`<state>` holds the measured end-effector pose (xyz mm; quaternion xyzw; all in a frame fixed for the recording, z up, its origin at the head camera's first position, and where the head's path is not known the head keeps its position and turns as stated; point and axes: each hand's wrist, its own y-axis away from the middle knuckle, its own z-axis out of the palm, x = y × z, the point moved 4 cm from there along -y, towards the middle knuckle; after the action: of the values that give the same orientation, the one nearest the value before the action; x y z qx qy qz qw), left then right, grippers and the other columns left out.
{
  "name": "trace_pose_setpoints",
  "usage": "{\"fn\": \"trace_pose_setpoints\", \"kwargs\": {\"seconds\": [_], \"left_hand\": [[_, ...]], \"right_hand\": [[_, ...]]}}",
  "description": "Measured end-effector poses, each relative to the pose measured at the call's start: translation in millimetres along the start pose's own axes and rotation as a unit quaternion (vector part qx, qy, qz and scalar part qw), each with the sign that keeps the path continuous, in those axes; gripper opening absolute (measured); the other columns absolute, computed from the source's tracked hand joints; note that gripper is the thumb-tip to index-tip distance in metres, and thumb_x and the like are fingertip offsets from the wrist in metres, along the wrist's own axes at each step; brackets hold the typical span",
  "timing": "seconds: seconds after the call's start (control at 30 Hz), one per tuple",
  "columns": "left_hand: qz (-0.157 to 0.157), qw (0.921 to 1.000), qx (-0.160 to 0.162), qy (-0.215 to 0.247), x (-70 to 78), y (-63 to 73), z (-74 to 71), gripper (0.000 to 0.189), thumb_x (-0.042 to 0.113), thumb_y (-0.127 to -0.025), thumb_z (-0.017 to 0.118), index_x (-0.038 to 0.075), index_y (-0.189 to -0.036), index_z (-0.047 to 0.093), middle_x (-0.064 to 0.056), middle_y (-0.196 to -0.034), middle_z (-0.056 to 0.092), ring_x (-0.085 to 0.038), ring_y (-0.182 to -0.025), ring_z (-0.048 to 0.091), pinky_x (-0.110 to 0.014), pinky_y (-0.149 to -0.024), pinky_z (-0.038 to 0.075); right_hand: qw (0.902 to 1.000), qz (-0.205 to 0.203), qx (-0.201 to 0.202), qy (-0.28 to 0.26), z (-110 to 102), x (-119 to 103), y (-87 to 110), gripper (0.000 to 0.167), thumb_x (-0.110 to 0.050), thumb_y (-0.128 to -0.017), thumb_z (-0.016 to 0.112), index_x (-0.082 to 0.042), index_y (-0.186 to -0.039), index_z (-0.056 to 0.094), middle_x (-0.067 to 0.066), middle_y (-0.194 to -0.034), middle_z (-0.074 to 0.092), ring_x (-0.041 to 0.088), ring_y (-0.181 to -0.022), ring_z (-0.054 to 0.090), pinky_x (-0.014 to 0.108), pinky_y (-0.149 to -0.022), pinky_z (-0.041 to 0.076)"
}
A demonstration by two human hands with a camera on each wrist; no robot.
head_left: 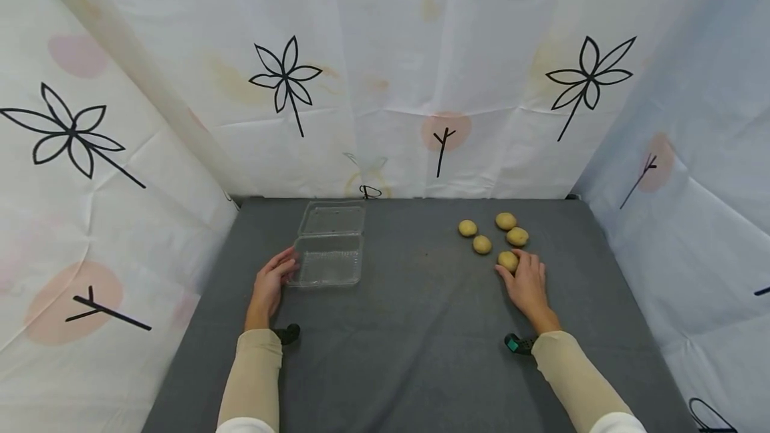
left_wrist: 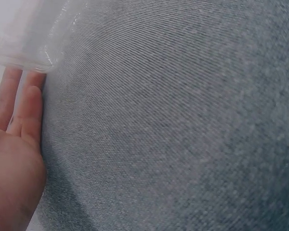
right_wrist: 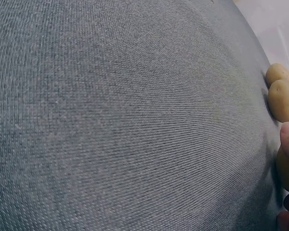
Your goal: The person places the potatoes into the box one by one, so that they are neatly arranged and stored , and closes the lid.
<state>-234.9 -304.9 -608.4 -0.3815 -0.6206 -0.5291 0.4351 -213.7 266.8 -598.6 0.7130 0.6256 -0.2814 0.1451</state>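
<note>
Clear container point(head_left: 328, 262), long axis front-to-back, lid point(head_left: 332, 218) farthest

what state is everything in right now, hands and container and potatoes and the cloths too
Clear container, open, two halves spread, no potatoes inside
Nearest potato, whole, pinched by the right hand
Other four potatoes, whole, loose on the table
Left hand, fingers extended at the container's left edge
Grey tablecloth, spread, lightly creased
Patterned backdrop, hanging, creased
</note>
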Motion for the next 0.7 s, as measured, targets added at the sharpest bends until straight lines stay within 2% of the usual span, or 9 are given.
{"fn": "trace_pose_setpoints", "kwargs": {"seconds": [0.17, 0.3, 0.5, 0.7], "left_hand": [[-0.003, 0.9995, 0.005, 0.030, -4.0, -2.5, 2.1, 0.051, 0.025, -0.105, 0.059, 0.017, -0.154, 0.048, 0.009, -0.143, 0.063, -0.004, -0.118, 0.062, -0.019, -0.099, 0.046], [-0.017, 0.9982, 0.002, 0.057, -4.0, -1.7, 2.8, 0.049, 0.021, -0.106, 0.056, 0.017, -0.154, 0.047, 0.000, -0.153, 0.055, -0.007, -0.124, 0.058, -0.021, -0.107, 0.042], [-0.033, 0.9967, -0.017, 0.072, 10.1, 8.8, 6.9, 0.050, 0.014, -0.107, 0.052, 0.014, -0.156, 0.043, -0.009, -0.161, 0.045, -0.017, -0.134, 0.052, -0.029, -0.117, 0.035], [-0.037, 0.9970, -0.025, 0.064, 18.1, 15.1, 9.7, 0.051, 0.013, -0.107, 0.053, 0.014, -0.157, 0.043, -0.004, -0.157, 0.050, -0.020, -0.137, 0.048, -0.026, -0.115, 0.035]], "right_hand": [[1.0000, -0.004, -0.004, -0.007, 0, 1, 1.0, 0.061, -0.025, -0.098, 0.069, 0.008, -0.142, 0.044, 0.035, -0.133, 0.045, 0.046, -0.107, 0.040, 0.058, -0.094, 0.033], [0.9998, -0.014, 0.005, -0.014, 0, 0, 2.3, 0.059, -0.024, -0.098, 0.069, 0.008, -0.142, 0.045, 0.034, -0.132, 0.046, 0.045, -0.106, 0.040, 0.057, -0.093, 0.033], [0.9985, -0.038, 0.032, -0.025, -2, -4, 3.3, 0.057, -0.020, -0.096, 0.072, 0.010, -0.137, 0.047, 0.035, -0.127, 0.047, 0.046, -0.105, 0.041, 0.056, -0.091, 0.032], [0.9964, -0.059, 0.054, -0.029, -11, -12, -1.4, 0.058, -0.018, -0.094, 0.074, 0.012, -0.136, 0.048, 0.037, -0.123, 0.047, 0.048, -0.102, 0.042, 0.058, -0.090, 0.033]]}}
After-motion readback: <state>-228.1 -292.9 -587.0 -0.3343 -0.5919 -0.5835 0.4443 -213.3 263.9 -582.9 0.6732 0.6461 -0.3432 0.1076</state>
